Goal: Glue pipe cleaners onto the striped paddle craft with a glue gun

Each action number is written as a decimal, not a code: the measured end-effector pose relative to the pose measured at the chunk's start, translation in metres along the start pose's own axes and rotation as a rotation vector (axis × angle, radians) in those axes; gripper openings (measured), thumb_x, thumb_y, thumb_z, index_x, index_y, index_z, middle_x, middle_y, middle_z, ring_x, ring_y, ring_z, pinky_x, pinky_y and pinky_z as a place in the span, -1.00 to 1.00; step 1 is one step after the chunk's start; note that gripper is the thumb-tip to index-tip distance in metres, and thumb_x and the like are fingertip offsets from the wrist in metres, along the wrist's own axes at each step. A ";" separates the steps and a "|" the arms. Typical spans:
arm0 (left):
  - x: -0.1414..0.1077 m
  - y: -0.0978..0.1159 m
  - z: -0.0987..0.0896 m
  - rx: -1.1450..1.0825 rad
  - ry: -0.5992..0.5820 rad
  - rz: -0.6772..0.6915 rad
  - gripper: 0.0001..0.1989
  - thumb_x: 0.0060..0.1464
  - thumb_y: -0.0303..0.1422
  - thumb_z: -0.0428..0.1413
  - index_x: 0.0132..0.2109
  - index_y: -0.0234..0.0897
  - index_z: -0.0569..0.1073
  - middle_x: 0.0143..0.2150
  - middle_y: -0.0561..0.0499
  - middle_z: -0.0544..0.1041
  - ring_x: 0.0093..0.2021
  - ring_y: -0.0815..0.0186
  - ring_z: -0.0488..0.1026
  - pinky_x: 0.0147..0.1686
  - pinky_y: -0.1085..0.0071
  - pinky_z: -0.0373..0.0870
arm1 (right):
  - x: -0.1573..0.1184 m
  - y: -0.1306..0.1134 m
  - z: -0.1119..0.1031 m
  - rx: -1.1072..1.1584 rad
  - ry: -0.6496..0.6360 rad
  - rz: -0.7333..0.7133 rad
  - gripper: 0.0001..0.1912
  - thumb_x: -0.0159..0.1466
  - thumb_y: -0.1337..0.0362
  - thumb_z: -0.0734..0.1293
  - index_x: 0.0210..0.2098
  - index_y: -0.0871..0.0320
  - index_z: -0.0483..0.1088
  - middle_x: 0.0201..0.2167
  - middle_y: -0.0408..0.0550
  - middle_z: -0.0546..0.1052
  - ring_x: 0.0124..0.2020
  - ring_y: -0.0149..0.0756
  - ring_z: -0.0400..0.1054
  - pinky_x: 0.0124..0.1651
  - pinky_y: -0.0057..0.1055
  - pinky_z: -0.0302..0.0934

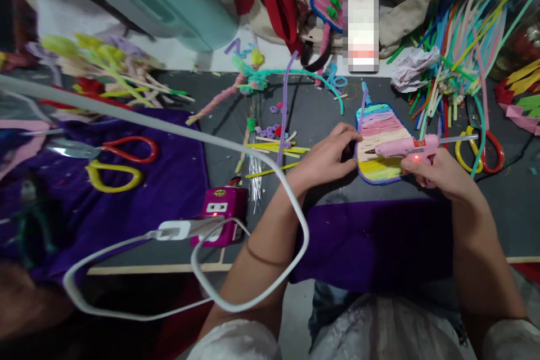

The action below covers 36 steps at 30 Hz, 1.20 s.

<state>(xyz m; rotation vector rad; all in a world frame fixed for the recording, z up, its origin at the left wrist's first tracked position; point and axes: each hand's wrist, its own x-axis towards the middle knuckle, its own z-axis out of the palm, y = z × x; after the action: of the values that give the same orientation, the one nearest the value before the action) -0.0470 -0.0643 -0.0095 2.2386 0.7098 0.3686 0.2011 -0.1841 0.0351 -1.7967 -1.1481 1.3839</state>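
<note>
My right hand (436, 171) is wrapped round the grip of a pink hot glue gun (405, 148), with a red light lit on its side. A clear glue stick (459, 138) sticks out of its back, and the nozzle points left. Under the gun lies a flat panel of striped pipe cleaners (382, 128) in yellow, cream, pink and blue, edged in dark blue. My left hand (333, 154) holds the panel's left edge, thumb and fingers bent. A purple pipe cleaner (363, 107) rises along that edge near my fingertips.
Scissors with red and yellow handles (122, 160) lie left on purple cloth; another pair (491, 152) lies right. A white cord (253, 152) loops across my left forearm from a magenta power socket (225, 214). Pipe cleaners (468, 56) stand bundled at back right. A phone (360, 31) stands behind.
</note>
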 end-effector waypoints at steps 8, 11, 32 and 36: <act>0.001 0.001 0.000 0.010 0.013 -0.003 -0.61 0.14 -0.37 0.15 0.12 -0.25 0.40 0.16 -0.16 0.39 -0.13 0.24 0.45 -0.07 0.22 0.50 | 0.001 -0.002 0.003 0.046 0.038 0.022 -0.42 0.00 -0.28 0.52 -0.53 0.15 0.46 -0.76 -0.22 0.27 -0.69 -0.44 0.12 -0.62 -0.46 -0.07; 0.001 0.001 0.001 0.002 0.025 -0.007 -0.62 0.14 -0.36 0.17 0.11 -0.23 0.41 0.14 -0.14 0.40 -0.16 0.25 0.45 -0.11 0.25 0.50 | 0.001 0.000 0.003 0.054 0.033 0.007 -0.42 0.01 -0.28 0.51 -0.52 0.15 0.45 -0.76 -0.22 0.28 -0.68 -0.44 0.11 -0.62 -0.47 -0.09; 0.002 -0.003 0.003 -0.013 0.059 -0.012 -0.60 0.08 -0.39 0.23 0.09 -0.21 0.44 0.19 -0.13 0.41 -0.21 0.30 0.45 -0.15 0.25 0.50 | 0.007 0.010 0.008 0.131 0.124 -0.102 -0.39 0.15 -0.33 0.44 -0.49 0.13 0.43 -0.71 -0.23 0.32 -0.66 -0.45 0.16 -0.60 -0.46 0.00; 0.002 -0.002 0.002 -0.007 0.054 -0.014 -0.59 0.11 -0.37 0.23 0.12 -0.23 0.45 0.27 -0.18 0.39 -0.19 0.29 0.47 -0.12 0.21 0.52 | 0.010 0.013 0.010 0.179 0.160 -0.106 -0.39 0.14 -0.34 0.45 -0.48 0.12 0.44 -0.69 -0.21 0.36 -0.65 -0.43 0.21 -0.58 -0.45 0.05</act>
<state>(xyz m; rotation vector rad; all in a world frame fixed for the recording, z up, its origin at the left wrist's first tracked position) -0.0450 -0.0632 -0.0127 2.2237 0.7503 0.4250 0.1966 -0.1816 0.0163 -1.6623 -0.9894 1.2178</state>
